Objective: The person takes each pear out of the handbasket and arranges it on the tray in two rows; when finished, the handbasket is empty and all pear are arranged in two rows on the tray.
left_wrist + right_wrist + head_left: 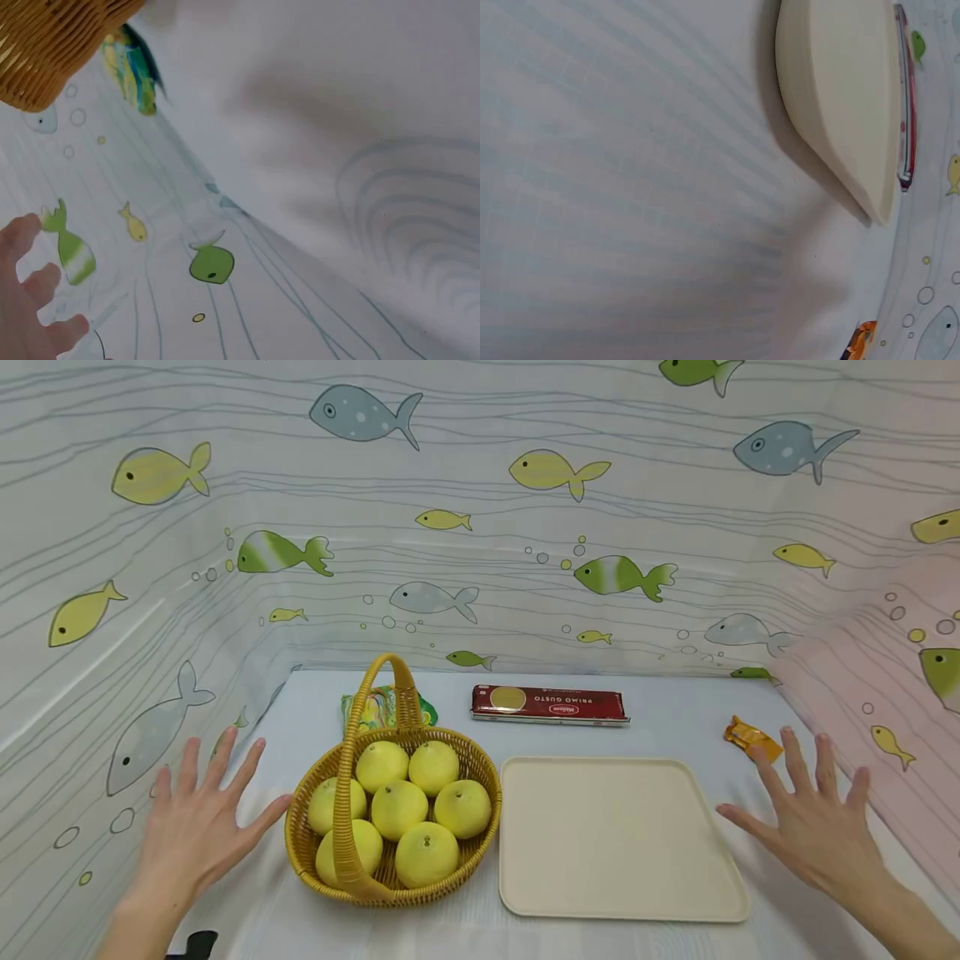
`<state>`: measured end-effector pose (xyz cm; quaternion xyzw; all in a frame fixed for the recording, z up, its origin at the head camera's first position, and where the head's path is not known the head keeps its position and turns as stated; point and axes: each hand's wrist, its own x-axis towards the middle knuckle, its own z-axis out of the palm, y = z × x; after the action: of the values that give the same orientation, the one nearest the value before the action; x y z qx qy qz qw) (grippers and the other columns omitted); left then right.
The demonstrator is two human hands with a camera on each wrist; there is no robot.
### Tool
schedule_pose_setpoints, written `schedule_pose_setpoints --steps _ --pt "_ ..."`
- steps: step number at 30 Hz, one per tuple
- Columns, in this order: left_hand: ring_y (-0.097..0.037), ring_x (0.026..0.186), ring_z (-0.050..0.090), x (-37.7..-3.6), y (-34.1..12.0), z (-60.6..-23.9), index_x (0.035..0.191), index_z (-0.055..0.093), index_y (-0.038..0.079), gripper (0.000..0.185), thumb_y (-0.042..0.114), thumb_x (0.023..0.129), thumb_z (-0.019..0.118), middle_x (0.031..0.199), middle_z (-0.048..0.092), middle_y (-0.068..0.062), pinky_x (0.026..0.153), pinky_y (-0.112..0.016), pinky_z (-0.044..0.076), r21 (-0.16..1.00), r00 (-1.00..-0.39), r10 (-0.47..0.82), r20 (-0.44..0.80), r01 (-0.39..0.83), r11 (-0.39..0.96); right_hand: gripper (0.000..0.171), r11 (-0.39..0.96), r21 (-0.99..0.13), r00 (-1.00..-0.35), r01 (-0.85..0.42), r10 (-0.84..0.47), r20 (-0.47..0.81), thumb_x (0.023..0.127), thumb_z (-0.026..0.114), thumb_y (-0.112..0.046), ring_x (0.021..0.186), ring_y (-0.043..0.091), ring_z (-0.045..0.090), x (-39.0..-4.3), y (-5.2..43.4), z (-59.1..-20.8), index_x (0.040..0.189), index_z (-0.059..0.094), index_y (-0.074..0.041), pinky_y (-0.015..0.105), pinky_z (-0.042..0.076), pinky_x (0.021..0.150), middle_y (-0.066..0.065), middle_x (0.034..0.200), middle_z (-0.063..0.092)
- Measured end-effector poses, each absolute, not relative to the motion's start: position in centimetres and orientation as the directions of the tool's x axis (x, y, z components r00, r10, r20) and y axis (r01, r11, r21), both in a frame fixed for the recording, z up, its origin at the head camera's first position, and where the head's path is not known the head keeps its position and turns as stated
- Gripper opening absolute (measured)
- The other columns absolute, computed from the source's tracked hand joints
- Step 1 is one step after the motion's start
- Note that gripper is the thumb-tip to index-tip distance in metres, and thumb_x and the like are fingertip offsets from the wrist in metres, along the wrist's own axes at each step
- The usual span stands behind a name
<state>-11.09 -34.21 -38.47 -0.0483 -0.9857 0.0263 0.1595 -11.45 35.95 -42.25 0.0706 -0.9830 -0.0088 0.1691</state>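
My left hand (201, 822) is spread with straight fingers just left of a wicker basket (491, 852), its thumb close to the rim. Several yellow-green round fruits (400, 810) fill the basket, and a tall arched handle (342, 810) rises over them. To the right stands a beige rectangular tray (615, 839) with nothing on it. Beyond the tray's right edge my right hand (821, 827) is held with fingers spread, holding nothing. Past its fingertips lies a small orange packet (750, 737). In the left wrist view, the fingers (43, 285) show at the lower left, away from the basket (45, 52).
A dark red flat package (551, 703) lies behind the tray. Partly hidden behind the basket is a green, colourful packet (382, 706). Fish-patterned cloth walls (495, 560) enclose the white table (675, 710) at the back and both sides. A small black object (199, 945) sits at the lower left edge.
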Motion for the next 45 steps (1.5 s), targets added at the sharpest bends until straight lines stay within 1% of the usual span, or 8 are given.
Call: schedule_pose_setpoints --steps 15,22,26,29,32,36,40,45 --pt "-0.042 0.153 -0.001 -12.3 -33.3 -39.3 0.162 0.015 0.023 0.091 0.063 0.092 0.055 0.168 0.008 -0.014 0.11 -0.072 0.018 0.003 -0.943 0.165 0.289 0.173 0.985 0.093 0.97 0.016 -0.908 -0.243 -0.234 0.348 0.083 0.065 -0.066 0.152 0.04 -0.016 -12.5 32.6 -42.4 0.15 0.04 -0.007 0.077 -0.007 0.109 0.022 0.167 0.005" --pt "-0.041 0.152 0.016 -13.2 -33.0 -40.0 0.161 0.02 0.03 0.079 0.047 0.096 0.061 0.168 0.014 -0.007 0.102 -0.074 0.027 0.394 -0.971 0.186 0.151 0.231 0.89 0.088 0.953 -0.064 -0.906 -0.297 -0.26 0.334 0.087 0.064 -0.063 0.153 0.04 -0.011 -12.9 29.9 -42.9 0.151 0.04 -0.008 0.071 -0.008 0.114 0.021 0.167 0.008" --pt "-0.006 0.15 0.024 -13.9 -33.3 -41.0 0.159 0.026 0.031 0.072 0.024 0.098 0.063 0.166 0.025 -0.008 0.115 -0.034 0.034 0.66 -0.947 0.286 0.145 0.308 0.685 0.084 0.931 -0.152 -0.907 -0.333 -0.272 0.323 0.089 0.065 -0.058 0.154 0.036 -0.01 -13.0 28.2 -43.1 0.152 0.04 -0.008 0.065 -0.009 0.117 0.019 0.167 0.01" --pt "0.013 0.142 0.026 -14.4 -33.6 -41.4 0.16 0.026 0.018 0.072 0.008 0.097 0.059 0.165 0.027 -0.008 0.103 -0.006 0.031 0.773 -0.902 0.397 0.172 0.373 0.514 0.082 0.912 -0.201 -0.907 -0.358 -0.288 0.306 0.091 0.064 -0.056 0.155 0.035 -0.008 -13.1 27.1 -43.1 0.153 0.039 -0.009 0.063 -0.009 0.118 0.017 0.168 0.007" --pt "0.009 0.142 0.03 -14.8 -34.1 -41.6 0.159 0.024 0.006 0.075 -0.002 0.093 0.059 0.165 0.027 -0.008 0.103 -0.011 0.034 0.829 -0.859 0.477 0.187 0.399 0.392 0.081 0.894 -0.255 -0.914 -0.368 -0.297 0.276 0.093 0.062 -0.055 0.155 0.033 -0.007 -13.1 26.2 -43.0 0.155 0.037 -0.01 0.058 -0.007 0.121 0.013 0.169 0.005" --pt "0.005 0.143 0.032 -15.1 -34.5 -41.9 0.159 0.023 0.005 0.079 -0.004 0.09 0.06 0.165 0.026 -0.01 0.102 -0.015 0.037 0.867 -0.843 0.514 0.161 0.369 0.335 0.079 0.867 -0.338 -0.925 -0.367 -0.3 0.235 0.094 0.062 -0.054 0.154 0.038 0.008 -13.3 25.0 -42.7 0.155 0.036 -0.011 0.058 0.005 0.122 0.009 0.169 0.005" --pt "0.003 0.143 0.034 -15.4 -34.6 -42.2 0.159 0.021 0.005 0.078 -0.005 0.091 0.057 0.165 0.022 -0.014 0.103 -0.016 0.039 0.899 -0.831 0.54 0.135 0.332 0.285 0.076 0.844 -0.389 -0.926 -0.369 -0.299 0.231 0.094 0.063 -0.052 0.142 0.046 0.034 -13.5 23.6 -42.4 0.156 0.037 -0.016 0.067 0.034 0.105 0.007 0.169 0.009" --pt "0.002 0.145 0.032 -15.8 -34.8 -42.4 0.159 0.019 0.001 0.078 -0.006 0.091 0.056 0.166 0.019 -0.016 0.104 -0.016 0.038 0.918 -0.81 0.573 0.124 0.312 0.243 0.075 0.797 -0.46 -0.92 -0.391 -0.324 0.22 0.095 0.062 -0.05 0.137 0.043 0.045 -14.2 21.7 -42.3 0.157 0.034 -0.02 0.064 0.045 0.095 0.005 0.169 0.011"
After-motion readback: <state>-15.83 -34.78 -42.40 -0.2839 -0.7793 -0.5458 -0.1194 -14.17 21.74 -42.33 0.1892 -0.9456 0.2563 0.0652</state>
